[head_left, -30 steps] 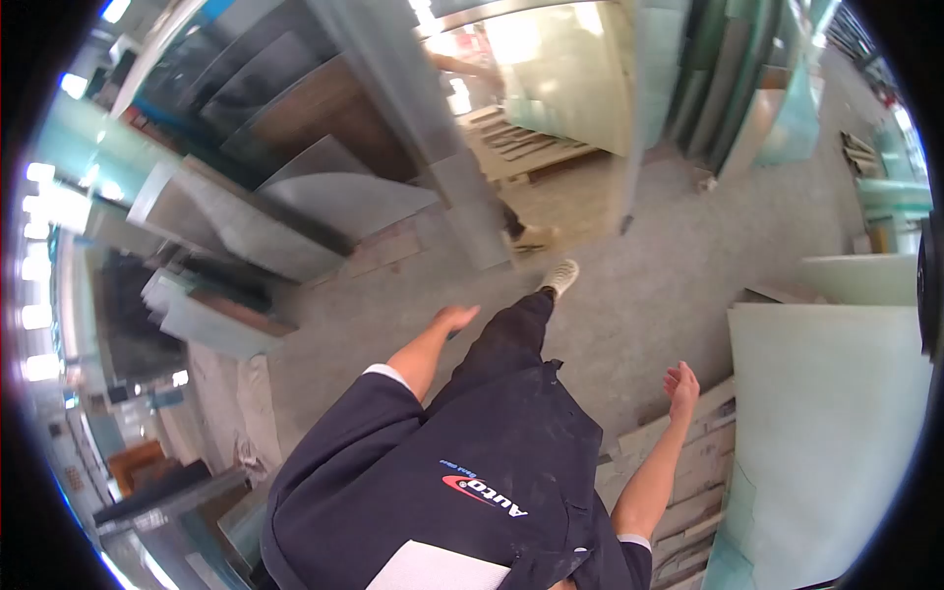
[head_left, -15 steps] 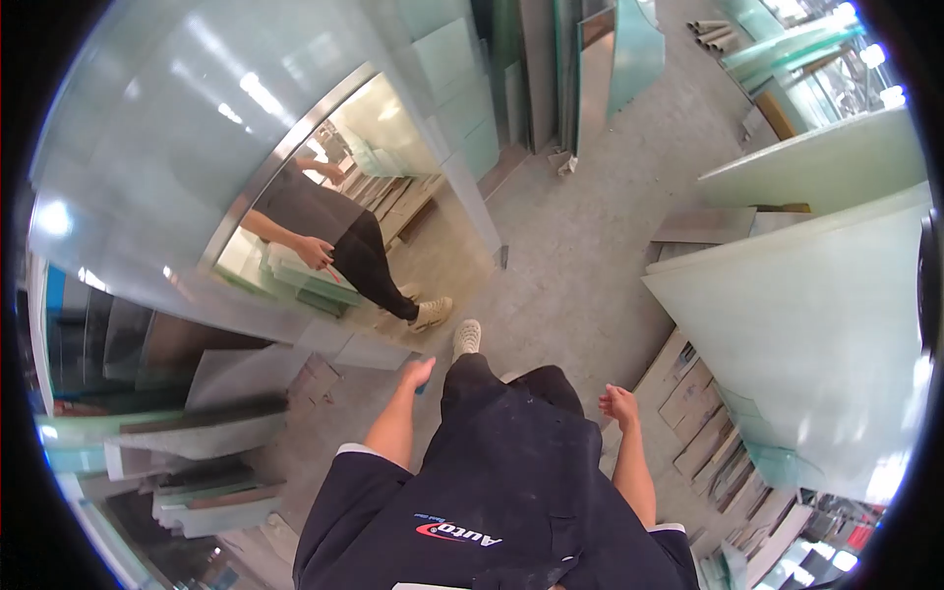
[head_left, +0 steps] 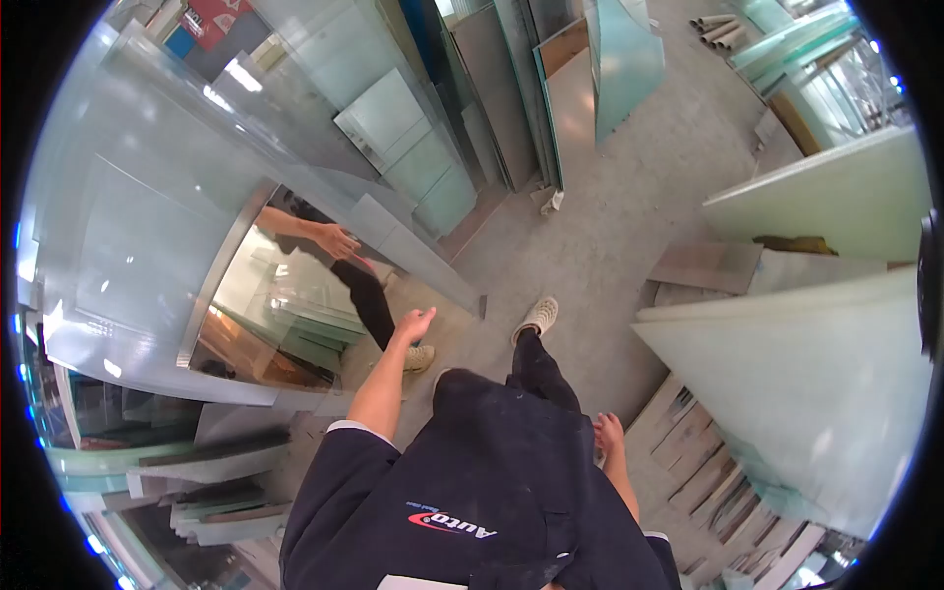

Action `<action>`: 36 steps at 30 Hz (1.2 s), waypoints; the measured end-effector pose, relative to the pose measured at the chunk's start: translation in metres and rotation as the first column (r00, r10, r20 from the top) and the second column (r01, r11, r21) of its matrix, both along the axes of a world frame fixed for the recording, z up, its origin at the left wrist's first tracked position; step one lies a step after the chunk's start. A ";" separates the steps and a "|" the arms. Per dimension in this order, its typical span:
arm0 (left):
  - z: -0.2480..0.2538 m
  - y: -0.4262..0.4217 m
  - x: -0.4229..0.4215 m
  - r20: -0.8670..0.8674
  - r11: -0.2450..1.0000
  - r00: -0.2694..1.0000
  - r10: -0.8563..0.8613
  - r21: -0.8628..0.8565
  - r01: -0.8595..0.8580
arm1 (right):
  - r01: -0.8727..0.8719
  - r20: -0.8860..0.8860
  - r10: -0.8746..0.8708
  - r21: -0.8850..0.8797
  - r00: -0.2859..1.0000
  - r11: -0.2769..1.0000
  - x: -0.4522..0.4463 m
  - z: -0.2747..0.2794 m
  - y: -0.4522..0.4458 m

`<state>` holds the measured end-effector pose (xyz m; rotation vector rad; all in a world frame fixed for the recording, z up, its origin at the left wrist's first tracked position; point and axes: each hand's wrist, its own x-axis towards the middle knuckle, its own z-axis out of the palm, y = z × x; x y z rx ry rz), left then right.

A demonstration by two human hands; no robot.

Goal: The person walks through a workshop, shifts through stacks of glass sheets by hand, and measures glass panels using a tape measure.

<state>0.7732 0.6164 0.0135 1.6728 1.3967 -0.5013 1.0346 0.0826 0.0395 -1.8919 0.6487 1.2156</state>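
My left hand (head_left: 415, 324) is out in front of the standing sheet with the mirror in it, fingers curled and thumb up. What it holds is hidden behind the fingers; the mirror (head_left: 265, 315) shows a thin red thing by the reflected hand. Low at my right side hangs my right hand (head_left: 609, 433), its fingers loosely bent and a little apart, with nothing visible in them. It is nearest to the wooden slats (head_left: 678, 433) on the floor and touches nothing that I can see.
Large glass sheets (head_left: 787, 383) lean on the right, a pale green panel (head_left: 816, 187) behind them. More panes (head_left: 629, 69) stand upright ahead. Glass offcuts (head_left: 206, 472) are stacked at the lower left. Concrete floor (head_left: 580, 226) runs forward between them, with tubes (head_left: 718, 34) far off.
I have stepped forward, the other foot now in front. My left hand has swung up and forward; my right hand has dropped back toward my side. The mirror has shifted down and left in view.
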 end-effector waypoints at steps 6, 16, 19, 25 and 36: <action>-0.030 -0.064 0.065 -0.143 0.982 0.985 -0.099 -0.175 0.073 | 0.026 0.069 -0.030 0.050 0.997 0.998 0.173 -0.025 0.026; -0.033 -0.075 0.254 -0.025 0.927 0.963 -0.269 -0.279 0.252 | -0.158 0.338 0.065 0.255 0.939 0.954 0.396 0.061 0.178; -0.040 -0.035 0.320 -0.128 0.969 0.975 -0.181 -0.190 0.155 | -0.037 0.141 -0.014 0.352 0.990 0.935 0.417 0.066 0.198; -0.009 0.041 0.452 -0.103 0.972 0.984 -0.144 -0.200 0.122 | -0.082 0.119 0.053 0.249 0.991 0.965 0.481 0.021 0.210; -0.039 0.116 0.631 -0.112 0.943 0.957 -0.267 -0.237 0.235 | -0.099 0.041 0.097 0.044 0.994 0.994 0.653 0.008 0.235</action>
